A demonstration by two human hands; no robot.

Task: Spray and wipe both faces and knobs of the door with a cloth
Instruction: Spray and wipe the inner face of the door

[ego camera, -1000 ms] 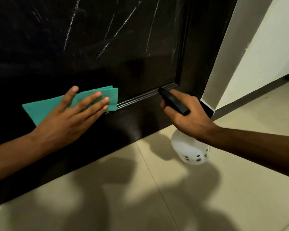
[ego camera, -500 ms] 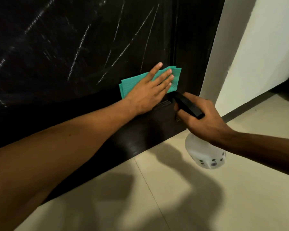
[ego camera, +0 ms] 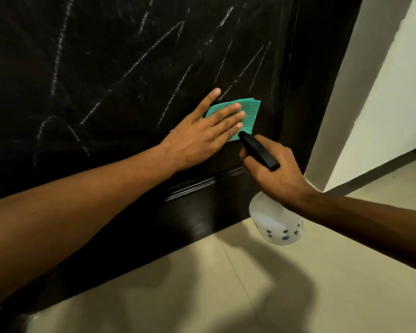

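Left hand (ego camera: 202, 135) is flat on the folded teal cloth (ego camera: 246, 111), fingers straight and together, thumb splayed off to the upper side, pressing the cloth against the lower panel of the dark door (ego camera: 106, 68). The cloth pokes out past the fingertips toward the door's edge. Just beside it, on the floor side, the right hand (ego camera: 274, 174) grips the black trigger head (ego camera: 257, 150) of a spray bottle (ego camera: 277, 222), fingers curled round the neck, the translucent body hanging below the wrist, nozzle almost touching the cloth.

This reads as the wiping step on 1 face, low down near the moulding (ego camera: 202, 183). White chalky streaks (ego camera: 168, 44) fan across the panel above and to the far side of the left hand, so plenty of this face looks undone. No knob is in view.

Next move, I'd say: sweep the cloth up through those streaks with firm flat pressure, keeping the bottle clear of the wiping path, and spray again if the marks resist.
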